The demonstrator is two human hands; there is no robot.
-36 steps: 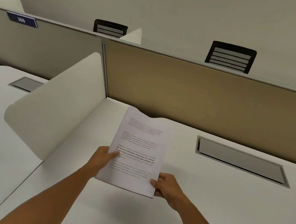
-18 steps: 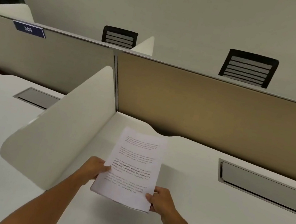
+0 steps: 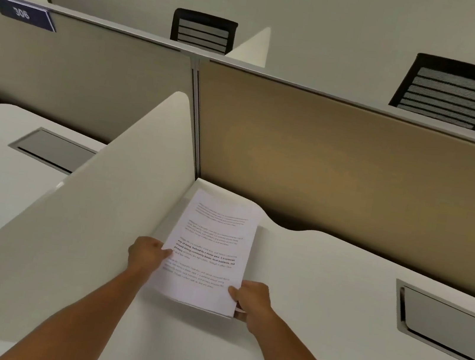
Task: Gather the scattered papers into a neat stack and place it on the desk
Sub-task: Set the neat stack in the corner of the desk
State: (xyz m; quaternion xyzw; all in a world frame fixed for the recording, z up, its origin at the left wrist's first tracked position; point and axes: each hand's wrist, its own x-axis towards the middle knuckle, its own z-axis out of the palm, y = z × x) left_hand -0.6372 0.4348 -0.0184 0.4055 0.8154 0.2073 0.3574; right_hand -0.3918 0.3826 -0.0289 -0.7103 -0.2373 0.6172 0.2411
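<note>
A squared stack of printed white papers [image 3: 213, 247] is held low over the white desk [image 3: 319, 301], its far end near the back left corner. My left hand [image 3: 148, 254] grips the stack's left edge, thumb on the top sheet. My right hand [image 3: 251, 300] pinches the near right corner. The near edge of the stack casts a shadow on the desk; whether the far end touches the desk I cannot tell.
A white side divider [image 3: 95, 204] stands right beside the stack's left edge. A tan back panel [image 3: 355, 173] closes the desk behind. A grey cable hatch [image 3: 443, 324] is set in the desk at right. Two black chairs [image 3: 452, 92] stand beyond the panel.
Both hands have carried the stack forward and left, toward the back corner beside the divider, and lower toward the desk. The grip is unchanged.
</note>
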